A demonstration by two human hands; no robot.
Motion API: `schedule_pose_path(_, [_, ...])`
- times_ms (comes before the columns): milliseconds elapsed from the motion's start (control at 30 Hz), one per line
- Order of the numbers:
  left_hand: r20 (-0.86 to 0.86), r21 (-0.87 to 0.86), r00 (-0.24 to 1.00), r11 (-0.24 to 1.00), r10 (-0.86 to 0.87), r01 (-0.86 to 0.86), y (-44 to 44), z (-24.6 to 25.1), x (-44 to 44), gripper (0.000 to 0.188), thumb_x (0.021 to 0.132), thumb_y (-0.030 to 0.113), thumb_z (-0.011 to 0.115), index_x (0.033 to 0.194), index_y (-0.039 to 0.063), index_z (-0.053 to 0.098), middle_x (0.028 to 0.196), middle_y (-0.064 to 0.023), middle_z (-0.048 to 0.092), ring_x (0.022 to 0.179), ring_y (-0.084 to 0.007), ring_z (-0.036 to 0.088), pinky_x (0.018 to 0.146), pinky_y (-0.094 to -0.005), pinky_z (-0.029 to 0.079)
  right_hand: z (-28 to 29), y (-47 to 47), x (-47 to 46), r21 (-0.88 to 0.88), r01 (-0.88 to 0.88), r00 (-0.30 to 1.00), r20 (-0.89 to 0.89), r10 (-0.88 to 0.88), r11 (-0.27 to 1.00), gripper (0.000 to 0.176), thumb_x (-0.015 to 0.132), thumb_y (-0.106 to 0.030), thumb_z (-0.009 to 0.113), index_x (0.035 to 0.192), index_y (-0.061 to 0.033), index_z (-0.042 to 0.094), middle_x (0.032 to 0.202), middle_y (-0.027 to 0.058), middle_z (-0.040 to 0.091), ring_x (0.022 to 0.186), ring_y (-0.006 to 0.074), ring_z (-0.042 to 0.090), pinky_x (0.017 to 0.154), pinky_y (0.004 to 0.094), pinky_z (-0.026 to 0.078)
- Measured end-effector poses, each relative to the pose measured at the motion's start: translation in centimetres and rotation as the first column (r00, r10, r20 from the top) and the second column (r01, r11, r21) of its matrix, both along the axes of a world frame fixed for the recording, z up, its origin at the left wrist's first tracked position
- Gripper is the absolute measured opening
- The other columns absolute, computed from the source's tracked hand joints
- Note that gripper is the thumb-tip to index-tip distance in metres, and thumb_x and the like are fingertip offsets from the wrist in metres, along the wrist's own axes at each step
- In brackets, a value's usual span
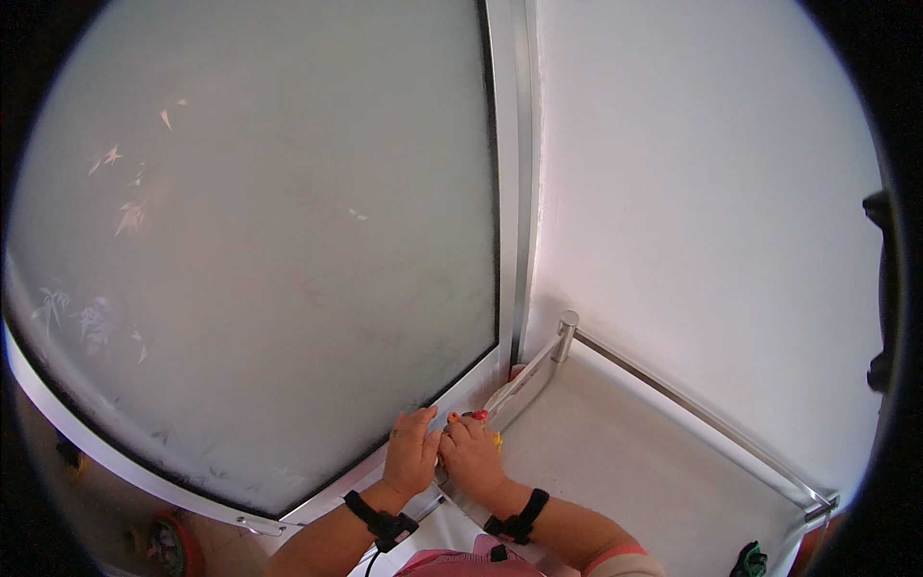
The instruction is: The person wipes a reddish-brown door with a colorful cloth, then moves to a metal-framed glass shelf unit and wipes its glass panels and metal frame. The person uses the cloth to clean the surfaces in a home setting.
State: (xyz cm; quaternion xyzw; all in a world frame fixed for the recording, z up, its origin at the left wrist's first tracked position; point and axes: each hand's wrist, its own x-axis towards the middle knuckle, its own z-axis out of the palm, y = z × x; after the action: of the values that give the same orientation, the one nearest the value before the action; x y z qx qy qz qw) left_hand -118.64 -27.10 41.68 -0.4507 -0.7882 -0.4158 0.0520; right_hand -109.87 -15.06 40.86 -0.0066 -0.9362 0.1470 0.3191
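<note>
My right hand point(472, 456) is curled over a small red and yellow object point(478, 415) at the near left edge of a grey shelf point(620, 461). Most of that object is hidden under the fingers, so its kind is unclear. Close against it on the left, my left hand point(412, 453) has its fingers stretched toward the aluminium frame point(469, 382) of a frosted glass panel point(288, 252). Whether the left hand holds anything does not show. Each wrist wears a black strap with a small device.
A metal rail point(692, 404) and its post point(567, 335) edge the shelf beside a white wall point(699, 202). A dark green and black item point(750, 561) lies at lower right. On the floor at lower left stands a red-rimmed container point(189, 552), beyond a metal latch hook point(261, 529).
</note>
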Motion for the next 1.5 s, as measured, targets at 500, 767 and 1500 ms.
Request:
schedule_pose_path(500, [-0.014,-0.033,1.0,0.999,0.024,-0.024,-0.2,0.4,0.2,0.038,0.094,0.013,0.05,0.129,0.001,0.048,0.124,-0.0209,0.056,0.115,-0.038,0.052,0.105,-0.0502,0.032,0.3,6.9,-0.1,0.061,-0.042,0.997,0.07,0.038,0.997,0.027,0.071,-0.012,0.067,0.097,-0.0094,0.062,0.108,0.0102,0.057,0.108,0.0319,0.052,0.093,0.0438,0.044])
schedule_pose_path(767, [0.0,-0.09,1.0,0.996,0.021,-0.021,-0.2,0.7,0.1,0.039,0.094,0.016,0.049,0.13,0.0,0.047,0.126,-0.0215,0.055,0.12,-0.0379,0.05,0.109,-0.0507,0.028,-0.6,14.7,-1.6,0.04,0.108,0.993,-0.043,-0.106,0.993,0.02,0.072,-0.01,0.068,0.091,-0.0074,0.063,0.106,0.0141,0.06,0.108,0.0333,0.056,0.094,0.0437,0.045])
schedule_pose_path(1500, [-0.005,-0.09,0.996,0.992,-0.084,0.083,-0.4,0.7,0.5,0.041,0.095,0.022,0.048,0.131,0.002,0.047,0.13,-0.0192,0.053,0.122,-0.0361,0.049,0.108,-0.0565,0.028,2.5,23.3,-0.1,0.245,0.611,0.756,0.103,-0.647,0.753,0.037,0.09,-0.012,0.054,0.126,-0.0095,0.053,0.123,0.0096,0.055,0.116,0.029,0.053,0.094,0.041,0.048])
